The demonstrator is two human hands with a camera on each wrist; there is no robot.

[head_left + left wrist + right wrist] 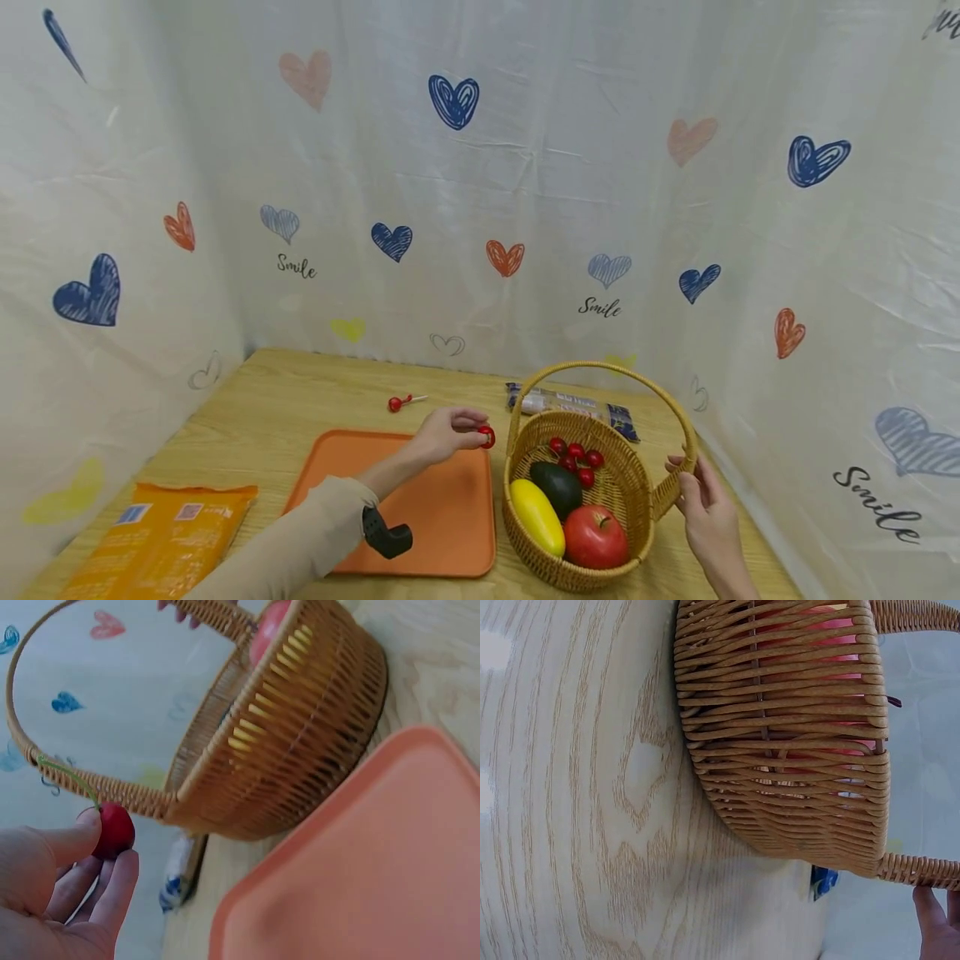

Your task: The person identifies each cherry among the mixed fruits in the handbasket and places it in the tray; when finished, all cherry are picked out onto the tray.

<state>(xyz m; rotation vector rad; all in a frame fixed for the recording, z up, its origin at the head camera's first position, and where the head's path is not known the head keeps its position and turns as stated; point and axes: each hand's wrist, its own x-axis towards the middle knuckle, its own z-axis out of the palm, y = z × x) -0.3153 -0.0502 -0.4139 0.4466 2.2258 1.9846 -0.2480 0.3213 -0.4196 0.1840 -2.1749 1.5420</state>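
Between thumb and fingers my left hand (448,433) pinches a red cherry (115,831) with a green stem, just left of the basket's handle in the head view. My right hand (705,500) grips the right base of the handle of the wicker basket (651,500). Inside the basket lie several dark red cherries (576,451), a dark green avocado (557,490), a yellow oblong fruit (537,517) and a red apple (596,537). In the right wrist view, the fingers (930,915) touch the handle, and the basket wall hides most of the fruit.
An orange tray (442,533) lies left of the basket under the left forearm. Behind it is a small red round item on a white stick (396,404). A clear-and-blue package (622,419) lies behind the basket, and an orange packet (161,542) at the front left.
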